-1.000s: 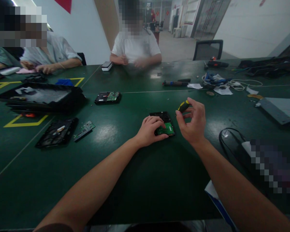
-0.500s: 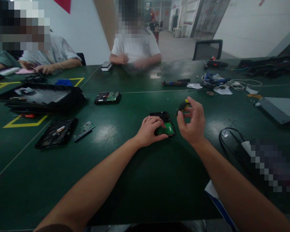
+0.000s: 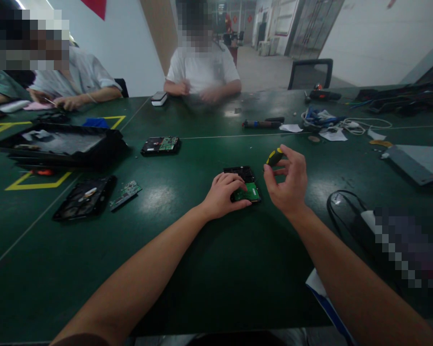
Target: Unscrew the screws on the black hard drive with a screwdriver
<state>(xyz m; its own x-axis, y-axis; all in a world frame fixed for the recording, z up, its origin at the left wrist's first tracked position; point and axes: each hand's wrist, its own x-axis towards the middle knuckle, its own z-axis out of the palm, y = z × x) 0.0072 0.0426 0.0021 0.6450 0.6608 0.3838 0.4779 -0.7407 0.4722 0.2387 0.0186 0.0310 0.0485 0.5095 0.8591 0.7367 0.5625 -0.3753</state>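
Observation:
A black hard drive (image 3: 244,180) with a green circuit board facing up lies on the dark green table (image 3: 187,250). My left hand (image 3: 223,194) rests on its near left corner, fingers curled down over it, holding it in place. Just to the drive's right, my right hand (image 3: 287,181) is closed on a screwdriver with a yellow and black handle (image 3: 274,156). The handle sticks up past my fingertips; the shaft and tip are hidden behind my hand.
Another hard drive (image 3: 160,145) lies further back on the left. A black tray (image 3: 59,144), an opened black casing (image 3: 82,198) and a loose circuit board (image 3: 125,194) sit at left. Cables (image 3: 332,122), tools and a grey panel (image 3: 416,163) lie at right. Two people sit across the table.
The screwdriver handle has turned slightly in my right fingers, which shifted a little around it. My left hand and the drive have stayed put.

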